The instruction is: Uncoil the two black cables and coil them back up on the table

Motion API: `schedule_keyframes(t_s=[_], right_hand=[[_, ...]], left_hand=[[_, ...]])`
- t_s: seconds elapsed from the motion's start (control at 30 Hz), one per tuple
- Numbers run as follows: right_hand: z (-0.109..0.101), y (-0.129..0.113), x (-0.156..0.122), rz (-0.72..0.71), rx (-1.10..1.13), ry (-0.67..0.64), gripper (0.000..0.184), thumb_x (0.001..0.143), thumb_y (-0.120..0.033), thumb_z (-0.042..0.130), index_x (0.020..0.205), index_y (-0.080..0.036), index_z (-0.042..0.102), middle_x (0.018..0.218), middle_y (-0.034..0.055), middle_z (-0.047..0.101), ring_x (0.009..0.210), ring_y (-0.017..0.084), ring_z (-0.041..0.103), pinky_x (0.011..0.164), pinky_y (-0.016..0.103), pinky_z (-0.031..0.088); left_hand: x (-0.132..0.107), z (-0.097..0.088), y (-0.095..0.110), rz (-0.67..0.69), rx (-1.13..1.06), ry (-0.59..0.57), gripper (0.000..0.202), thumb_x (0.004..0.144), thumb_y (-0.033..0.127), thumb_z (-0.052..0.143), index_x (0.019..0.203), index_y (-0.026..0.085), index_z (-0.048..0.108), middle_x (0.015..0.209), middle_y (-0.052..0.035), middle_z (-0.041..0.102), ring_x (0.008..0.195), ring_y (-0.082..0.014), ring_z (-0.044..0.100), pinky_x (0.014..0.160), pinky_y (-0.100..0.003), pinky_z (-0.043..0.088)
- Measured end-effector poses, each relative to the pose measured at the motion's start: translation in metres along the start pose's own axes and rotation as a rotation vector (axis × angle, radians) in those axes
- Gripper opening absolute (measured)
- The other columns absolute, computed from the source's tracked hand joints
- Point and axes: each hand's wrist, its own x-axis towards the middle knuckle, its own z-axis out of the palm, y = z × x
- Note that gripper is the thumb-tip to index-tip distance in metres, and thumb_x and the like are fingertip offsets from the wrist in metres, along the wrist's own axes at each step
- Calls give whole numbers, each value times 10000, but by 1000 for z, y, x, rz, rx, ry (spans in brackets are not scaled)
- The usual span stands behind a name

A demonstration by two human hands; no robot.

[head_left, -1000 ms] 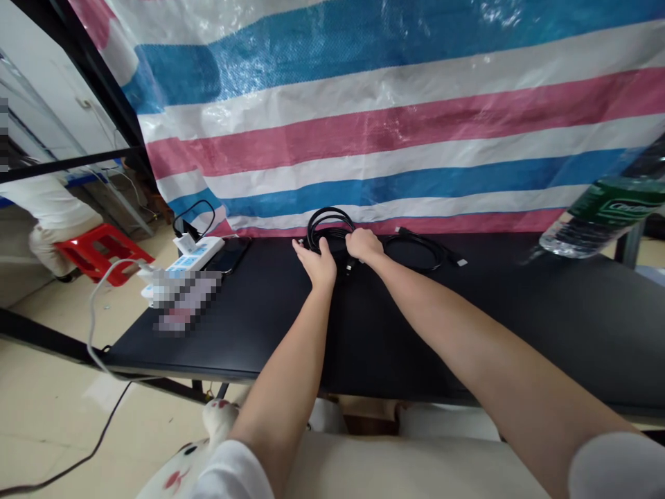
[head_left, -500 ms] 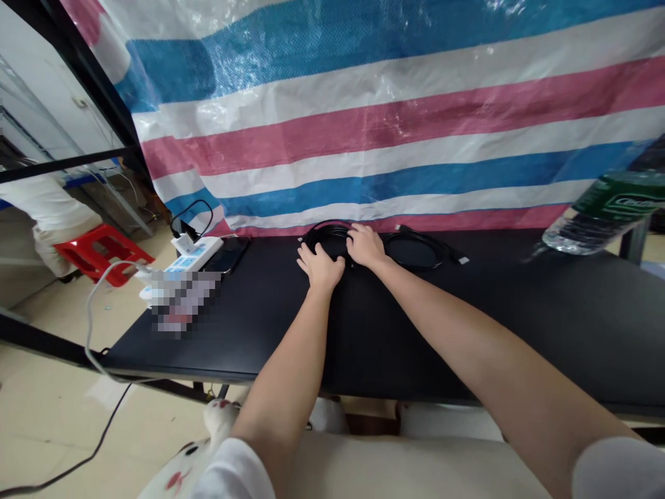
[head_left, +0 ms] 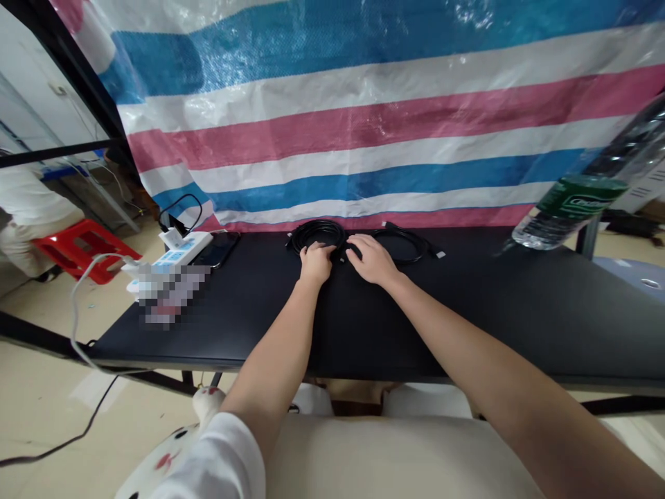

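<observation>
Near the back edge of the black table, a thick black coiled cable (head_left: 318, 227) lies flat. My left hand (head_left: 316, 265) rests at the coil's front rim, thumb out to the right and fingers apart, partly bent over it; I see no firm grip. Just right of that coil is my right hand (head_left: 375, 262), palm down with fingers stretched and nothing visible in it. Partly behind the right hand lies a second, thinner looped black cable (head_left: 415, 239) with a light-coloured connector end.
On the left of the table (head_left: 249, 312) are a white power strip (head_left: 179, 256), a phone (head_left: 221, 249) and a blurred-out item. A large water bottle (head_left: 566, 208) leans at the right. A striped sheet (head_left: 364, 125) hangs behind; a red stool (head_left: 86, 249) holds a seated person.
My left hand has drawn back to the coil's front rim, its fingers more bent. My right hand has come off the coil to its right side. The view has shifted slightly right.
</observation>
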Motion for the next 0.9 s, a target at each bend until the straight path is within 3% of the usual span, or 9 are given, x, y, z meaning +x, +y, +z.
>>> schedule_keyframes(t_s=[0.17, 0.37, 0.53, 0.67, 0.77, 0.9], right_hand=[[-17, 18, -16, 195, -71, 230, 297, 851, -248, 419, 981, -179, 678, 1052, 129, 661, 1084, 278, 520, 985, 429, 380], [-30, 52, -25, 581, -85, 434, 259, 763, -222, 480, 936, -146, 658, 1008, 157, 628, 1029, 304, 500, 907, 453, 403], [-38, 71, -27, 835, -59, 453, 241, 704, -274, 607, 902, -149, 663, 952, 162, 641, 987, 313, 542, 858, 467, 455], [-38, 75, -25, 1026, -9, 335, 309, 664, -323, 697, 913, -140, 681, 924, 182, 656, 922, 325, 613, 787, 466, 500], [-36, 80, -24, 1074, 26, 310, 260, 658, -296, 699, 861, -133, 696, 931, 207, 659, 930, 339, 635, 782, 465, 511], [-36, 86, -22, 990, 168, 465, 212, 724, -238, 589, 884, -154, 700, 910, 166, 684, 947, 299, 642, 840, 417, 503]], left_hand=[[0, 0, -1, 21, -14, 19, 515, 696, 17, 493, 1044, 315, 729, 1155, -63, 690, 1185, -241, 573, 1119, -497, 285], [-1, -3, 2, -68, -49, 40, 441, 755, 49, 476, 1004, 295, 745, 1296, -84, 603, 1262, -258, 522, 1113, -493, 301], [-3, -5, 4, -78, -82, 51, 403, 777, 80, 478, 1012, 267, 747, 1311, -97, 592, 1261, -268, 522, 1110, -479, 322], [-5, -7, 6, -80, -115, 71, 380, 763, 118, 528, 1050, 261, 732, 1326, -102, 585, 1281, -279, 504, 1116, -474, 319], [-5, -7, 7, -85, -145, 121, 411, 734, 149, 582, 1111, 261, 701, 1344, -110, 570, 1309, -290, 474, 1123, -481, 306], [-6, -5, 9, -90, -178, 200, 473, 716, 192, 610, 1180, 276, 649, 1360, -104, 551, 1337, -291, 439, 1124, -499, 292]])
